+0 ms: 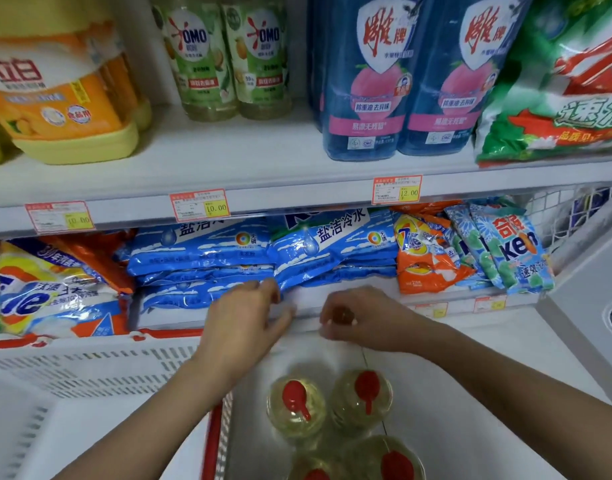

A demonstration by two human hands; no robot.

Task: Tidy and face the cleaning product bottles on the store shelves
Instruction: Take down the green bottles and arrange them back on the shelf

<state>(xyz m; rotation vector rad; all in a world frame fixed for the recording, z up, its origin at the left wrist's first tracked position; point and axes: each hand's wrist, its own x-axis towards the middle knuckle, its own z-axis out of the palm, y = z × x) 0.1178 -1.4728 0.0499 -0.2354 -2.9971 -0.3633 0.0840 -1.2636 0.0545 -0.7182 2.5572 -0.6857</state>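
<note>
On the upper shelf (pixel 249 174) stand an orange dish-soap jug (pixel 65 98), two green OMO bottles (pixel 204 64) and two blue bottles with pink labels (pixel 370 81), all labels facing out. Below them, blue detergent bags (pixel 332 251) lie stacked flat. My left hand (pixel 249 317) reaches to the lower corner of that stack; its fingertips touch the bag's edge, and blur hides whether they pinch it. Just right of it, my right hand (pixel 356 317) hovers over the lower shelf's front lip with fingers loosely curled and nothing visible in it.
Tide bags (pixel 55 289) fill the lower left; an orange Tide bag (pixel 425 258) and Keon bags (pixel 515 251) sit on the right. A green powder bag (pixel 557 81) is at the upper right. Below my hands are a white basket (pixel 89 375) and red-capped bottles (pixel 297 403).
</note>
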